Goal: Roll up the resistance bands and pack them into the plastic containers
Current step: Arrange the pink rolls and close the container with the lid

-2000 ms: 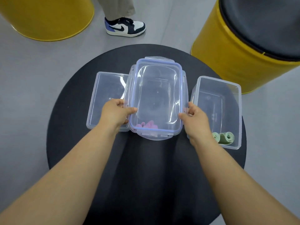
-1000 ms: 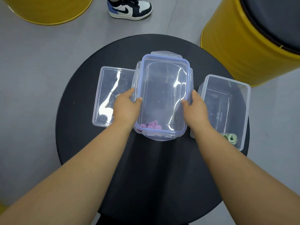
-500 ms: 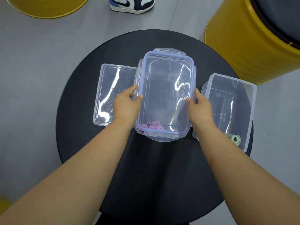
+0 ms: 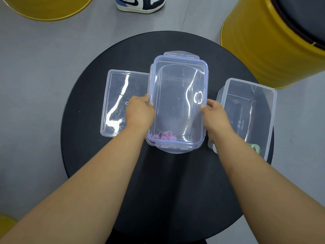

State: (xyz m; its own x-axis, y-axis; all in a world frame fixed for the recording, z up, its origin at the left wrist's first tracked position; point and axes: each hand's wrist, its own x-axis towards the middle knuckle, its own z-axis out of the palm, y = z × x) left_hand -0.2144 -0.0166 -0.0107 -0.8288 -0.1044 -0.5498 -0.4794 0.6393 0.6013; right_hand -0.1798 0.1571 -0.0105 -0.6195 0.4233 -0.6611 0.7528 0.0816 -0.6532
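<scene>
The left hand [image 4: 139, 113] and right hand [image 4: 213, 114] grip the lidded container [image 4: 177, 95] (pink bands [image 4: 163, 137] inside) on the black table [image 4: 175, 191].

Three clear containers [image 4: 121, 88] [image 4: 179, 85] [image 4: 262, 110], two hands [image 4: 140, 113] [image 4: 213, 115], one round table [image 4: 175, 182], one shoe [image 4: 140, 4].

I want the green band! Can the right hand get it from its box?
Probably yes. The open box has no lid on, and the green band lies in its near corner, beside the right forearm. But the right hand grips the lidded box, so it would have to let go first.
</scene>
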